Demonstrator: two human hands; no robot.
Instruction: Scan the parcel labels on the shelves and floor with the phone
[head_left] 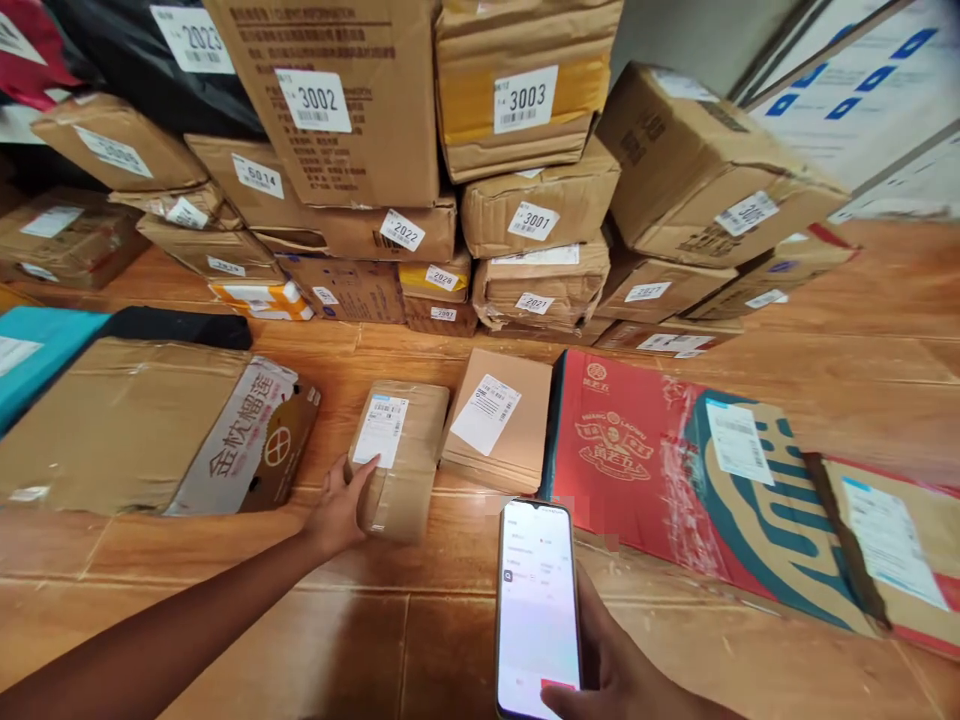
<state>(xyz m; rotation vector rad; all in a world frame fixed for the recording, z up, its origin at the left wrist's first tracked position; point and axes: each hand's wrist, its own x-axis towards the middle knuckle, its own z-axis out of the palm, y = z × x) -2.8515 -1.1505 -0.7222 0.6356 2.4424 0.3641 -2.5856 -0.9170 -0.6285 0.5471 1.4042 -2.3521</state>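
My left hand (339,508) reaches in from the lower left and grips the near left edge of a small cardboard box (405,480). Its thumb rests on the box's white shipping label (381,430), while the other fingers are partly hidden along the side. In my right hand (619,660) is a smartphone (536,610), held upright with its lit screen facing me. The right thumb lies over a red button at the bottom of the screen. Just right of the small box sits a second labelled cardboard box (517,400), touching or nearly touching it.
A large red and green carton (637,460) lies to the right, with another labelled carton (900,540) beyond it. On the left is a big brown carton (127,420). Stacked parcels with numbered labels, among them a tall box (360,130), line the back above the wood-look floor (360,640).
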